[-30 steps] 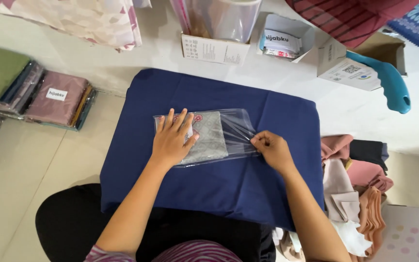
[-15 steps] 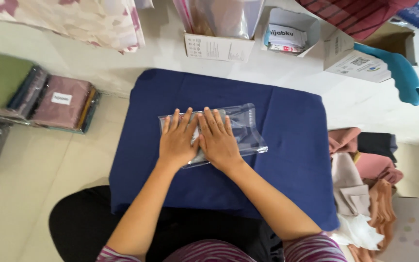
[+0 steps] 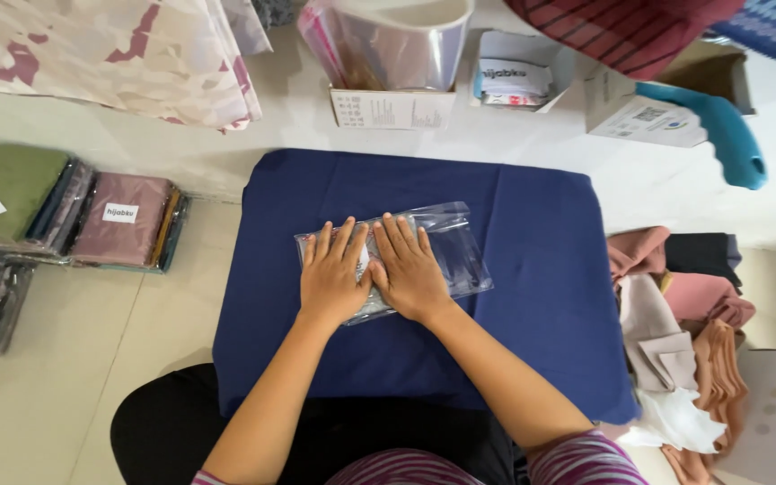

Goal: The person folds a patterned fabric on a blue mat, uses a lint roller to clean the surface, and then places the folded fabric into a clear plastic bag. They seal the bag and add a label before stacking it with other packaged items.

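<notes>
A clear plastic bag with a folded grey cloth inside lies on a dark blue cloth-covered board across my lap. My left hand presses flat on the bag's left part, fingers spread. Right beside it, my right hand also lies flat on the bag, the two hands touching at the thumbs. The bag's right end sticks out past my right hand, empty and see-through.
Bagged folded cloths, green and mauve, are stacked on the floor at left. A pile of loose folded cloths lies at right. Behind the board stand a box of clear bags, small cartons and a teal tool.
My right hand has left the bag's right edge and moved left, landing flat beside my left hand. Both hands now press the bag down.
</notes>
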